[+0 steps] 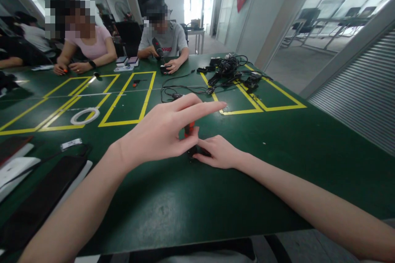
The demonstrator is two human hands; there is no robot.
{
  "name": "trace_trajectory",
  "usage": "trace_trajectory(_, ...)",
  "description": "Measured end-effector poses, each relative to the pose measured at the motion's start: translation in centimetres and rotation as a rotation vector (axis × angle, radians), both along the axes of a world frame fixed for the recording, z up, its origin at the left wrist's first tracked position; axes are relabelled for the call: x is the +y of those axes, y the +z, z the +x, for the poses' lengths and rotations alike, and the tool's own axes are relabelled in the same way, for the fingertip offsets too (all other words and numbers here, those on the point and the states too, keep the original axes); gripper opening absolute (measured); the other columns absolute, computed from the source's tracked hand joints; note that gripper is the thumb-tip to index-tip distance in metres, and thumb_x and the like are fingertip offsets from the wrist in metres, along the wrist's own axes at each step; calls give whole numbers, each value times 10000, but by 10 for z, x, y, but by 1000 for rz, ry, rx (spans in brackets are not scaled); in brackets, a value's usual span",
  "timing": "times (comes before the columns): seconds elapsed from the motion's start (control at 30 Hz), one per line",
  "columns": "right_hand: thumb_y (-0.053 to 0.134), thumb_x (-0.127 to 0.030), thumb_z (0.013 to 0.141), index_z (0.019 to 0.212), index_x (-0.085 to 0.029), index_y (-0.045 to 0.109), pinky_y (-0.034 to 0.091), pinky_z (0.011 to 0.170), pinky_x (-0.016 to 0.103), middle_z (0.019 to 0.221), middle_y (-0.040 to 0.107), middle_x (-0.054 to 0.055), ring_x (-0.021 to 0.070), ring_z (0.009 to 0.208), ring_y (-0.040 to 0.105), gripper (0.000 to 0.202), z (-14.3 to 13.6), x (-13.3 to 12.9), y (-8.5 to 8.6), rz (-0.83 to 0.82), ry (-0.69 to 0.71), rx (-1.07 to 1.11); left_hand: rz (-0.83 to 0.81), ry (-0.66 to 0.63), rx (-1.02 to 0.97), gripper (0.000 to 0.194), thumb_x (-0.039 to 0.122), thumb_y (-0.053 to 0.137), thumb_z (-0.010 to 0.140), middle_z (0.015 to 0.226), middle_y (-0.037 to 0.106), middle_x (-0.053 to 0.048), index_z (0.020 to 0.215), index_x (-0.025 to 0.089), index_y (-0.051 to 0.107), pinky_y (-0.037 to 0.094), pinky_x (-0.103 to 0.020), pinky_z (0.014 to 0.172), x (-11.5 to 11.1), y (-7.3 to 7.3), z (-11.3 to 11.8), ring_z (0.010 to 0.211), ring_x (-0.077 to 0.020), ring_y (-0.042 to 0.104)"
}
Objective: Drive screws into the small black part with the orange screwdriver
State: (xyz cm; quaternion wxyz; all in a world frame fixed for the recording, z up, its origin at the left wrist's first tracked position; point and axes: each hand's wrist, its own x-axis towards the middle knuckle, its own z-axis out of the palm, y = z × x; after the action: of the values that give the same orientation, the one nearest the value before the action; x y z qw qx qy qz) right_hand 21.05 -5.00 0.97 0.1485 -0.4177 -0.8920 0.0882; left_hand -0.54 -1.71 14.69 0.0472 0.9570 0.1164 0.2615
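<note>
In the middle of the view, my left hand (163,125) is closed around a screwdriver (189,129), of which a short red-and-black stretch of handle shows. Its index finger points out to the right, while thumb and other fingers pinch the handle. The tool stands roughly upright, its lower end hidden by my fingers. Just below and to the right, my right hand (224,152) grips a small black object (202,151) against the table. Most of that object is covered by both hands, so its kind cannot be made out.
Yellow tape frames mark the green table (160,205). A tangle of black cables (228,70) lies at the back right, a white ring (85,116) at the left. A dark case (46,193) rests near my left forearm. Across sit two people, one holding a power drill (158,47).
</note>
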Motion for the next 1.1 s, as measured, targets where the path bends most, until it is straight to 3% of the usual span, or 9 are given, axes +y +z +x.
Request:
trace_trajectory(0.3, 521, -419, 1054, 1264, -156, 607, 424, 654, 292, 906, 792, 104, 241, 767, 744, 347, 0, 0, 0, 2, 3, 5, 20, -4, -14, 642, 80, 531, 904, 1041, 674, -41, 1524, 243, 494, 532, -224, 755, 1, -2, 0, 808, -126, 636)
trace_trajectory(0.57, 526, -411, 1049, 1259, -167, 605, 414, 644, 289, 894, 791, 92, 238, 761, 745, 332, 0, 0, 0, 3, 2, -1, 0, -12, -19, 536, 92, 518, 933, 1105, 679, -76, 1454, 210, 557, 544, -240, 799, 1, -2, 1, 942, -158, 664)
trace_trajectory(1.1, 542, -387, 1042, 1189, -157, 623, 379, 618, 286, 847, 777, 87, 227, 713, 724, 284, 1, 0, -2, 6, -4, 6, 49, 39, -12, 563, 97, 513, 926, 1141, 676, -75, 1472, 227, 548, 532, -208, 731, 2, -5, 2, 892, -136, 668)
